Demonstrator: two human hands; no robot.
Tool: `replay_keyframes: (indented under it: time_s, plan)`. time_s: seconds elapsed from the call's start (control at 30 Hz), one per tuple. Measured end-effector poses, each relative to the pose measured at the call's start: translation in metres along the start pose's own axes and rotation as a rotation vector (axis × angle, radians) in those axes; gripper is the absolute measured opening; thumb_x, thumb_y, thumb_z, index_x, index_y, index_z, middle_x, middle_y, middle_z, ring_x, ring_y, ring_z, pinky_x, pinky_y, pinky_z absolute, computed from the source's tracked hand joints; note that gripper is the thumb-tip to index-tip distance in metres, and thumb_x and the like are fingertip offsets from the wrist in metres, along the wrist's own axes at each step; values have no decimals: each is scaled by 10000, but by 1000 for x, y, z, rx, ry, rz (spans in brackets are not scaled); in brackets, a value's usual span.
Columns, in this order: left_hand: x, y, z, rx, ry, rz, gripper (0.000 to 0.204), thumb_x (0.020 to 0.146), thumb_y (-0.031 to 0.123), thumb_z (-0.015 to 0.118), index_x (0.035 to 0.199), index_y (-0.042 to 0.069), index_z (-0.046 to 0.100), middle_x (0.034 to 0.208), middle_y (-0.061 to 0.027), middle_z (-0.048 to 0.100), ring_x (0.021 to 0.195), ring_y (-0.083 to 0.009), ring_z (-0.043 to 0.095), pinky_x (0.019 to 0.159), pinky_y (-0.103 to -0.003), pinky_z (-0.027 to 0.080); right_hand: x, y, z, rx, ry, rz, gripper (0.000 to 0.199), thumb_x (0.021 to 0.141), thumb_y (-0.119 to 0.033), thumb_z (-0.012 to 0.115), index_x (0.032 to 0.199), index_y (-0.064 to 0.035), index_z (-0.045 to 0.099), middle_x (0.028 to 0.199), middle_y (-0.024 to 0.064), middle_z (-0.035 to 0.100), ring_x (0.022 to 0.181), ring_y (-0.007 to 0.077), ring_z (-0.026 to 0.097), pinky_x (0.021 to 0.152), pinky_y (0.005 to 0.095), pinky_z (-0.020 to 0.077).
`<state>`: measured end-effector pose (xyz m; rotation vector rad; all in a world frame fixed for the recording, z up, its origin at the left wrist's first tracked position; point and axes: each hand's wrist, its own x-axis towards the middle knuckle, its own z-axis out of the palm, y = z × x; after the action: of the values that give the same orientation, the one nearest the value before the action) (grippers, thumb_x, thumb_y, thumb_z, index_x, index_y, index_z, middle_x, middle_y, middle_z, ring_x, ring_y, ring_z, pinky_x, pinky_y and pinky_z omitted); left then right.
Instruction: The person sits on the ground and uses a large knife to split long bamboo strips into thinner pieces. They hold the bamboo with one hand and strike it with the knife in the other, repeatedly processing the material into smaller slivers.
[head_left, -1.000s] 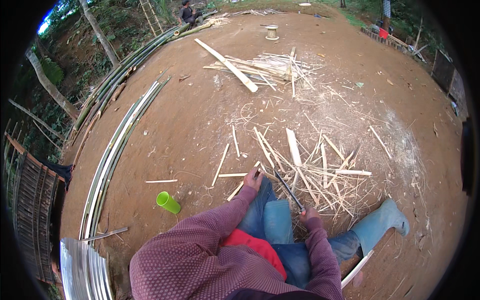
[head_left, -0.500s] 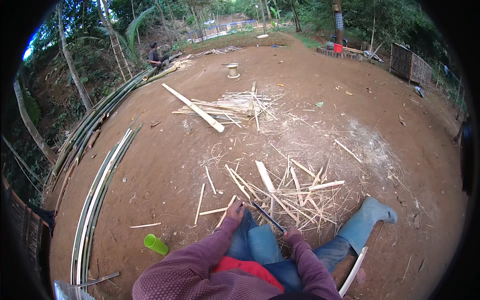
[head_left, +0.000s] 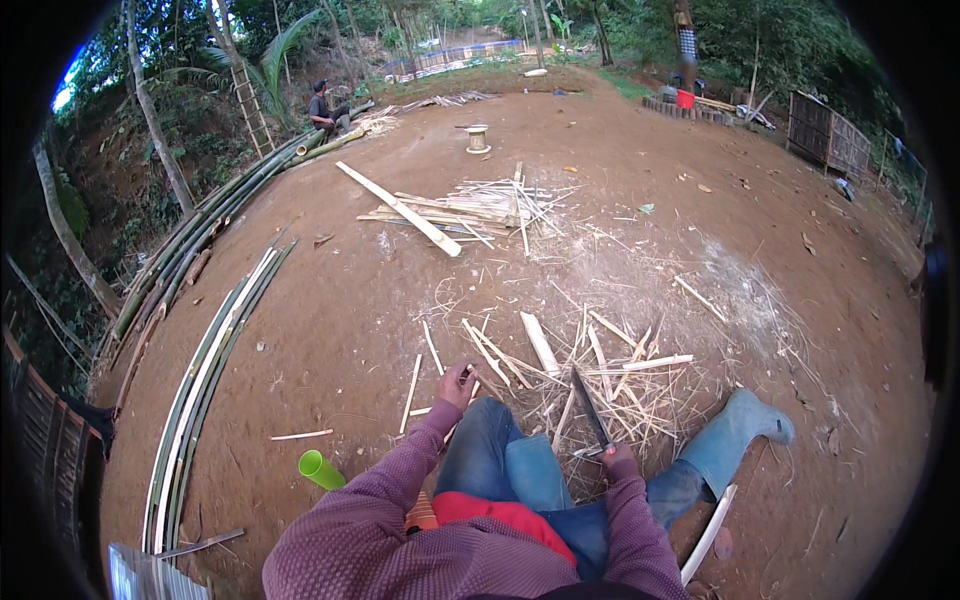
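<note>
My right hand (head_left: pixel 619 462) grips the handle of a long dark-bladed knife (head_left: pixel 592 408), whose blade points away from me over scattered bamboo slivers (head_left: pixel 640 400). Beyond my bent left knee, my left hand (head_left: pixel 458 385) is closed, with its fingers pressed together. A small pale spot shows at its fingertips, but what it holds, if anything, is too small to name. Thin bamboo strips (head_left: pixel 411 392) lie on the ground beside that hand. A wider split bamboo piece (head_left: pixel 540 343) rests at the edge of the sliver heap.
A green cup (head_left: pixel 320 469) stands left of me. Long split bamboo (head_left: pixel 200 400) lies further left. Ahead are a stack of bamboo slats (head_left: pixel 460 210) and a wooden spool (head_left: pixel 478 140). A person (head_left: pixel 325 108) sits far left near bamboo poles (head_left: pixel 200 235). My right boot (head_left: pixel 745 430) stretches out.
My left hand has risen away from the knife and my knee. My right hand has moved right, and the knife now points farther forward instead of toward the left hand.
</note>
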<state>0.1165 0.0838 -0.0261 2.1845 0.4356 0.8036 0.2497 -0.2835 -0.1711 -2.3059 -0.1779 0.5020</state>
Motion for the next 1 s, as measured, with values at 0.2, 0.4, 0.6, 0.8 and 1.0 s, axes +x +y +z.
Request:
replay_keyframes:
  time_s: [0.2,0.4,0.6,0.8,1.0]
  plan:
    - [-3,-27,25,-130,-60,-145,289,854,50,540,1143,55,539,982,-113,621,900,-204,607,780,-322,490,-12,-12,-8,329,-91,-178,347,663,-216,656,960,-40,618,657,106,599,554,203,568,555,351,463]
    - [-7,-44,45,65,-50,-107,214,800,162,626,969,35,594,813,-146,649,752,-236,641,692,-345,498,-29,-48,14,407,111,-449,348,682,-237,714,941,-28,613,729,130,612,709,234,613,662,315,477]
    - [-31,-53,60,15,-42,-222,225,783,191,638,934,28,607,779,-150,643,704,-269,629,654,-352,486,-76,-90,10,389,178,-364,301,719,-190,692,919,16,601,638,80,589,610,150,584,581,290,464]
    - [-37,-73,71,-63,14,-177,276,817,210,629,988,-6,613,782,-164,643,699,-249,629,655,-328,484,-106,-87,29,454,230,-425,235,730,-180,684,827,16,599,581,67,548,527,89,507,520,259,434]
    - [-26,-47,67,-134,-24,-157,264,820,212,614,965,-7,591,894,-196,605,828,-326,601,716,-375,466,-131,-118,28,688,125,-323,184,804,-161,645,798,1,559,583,23,520,508,78,497,477,238,409]
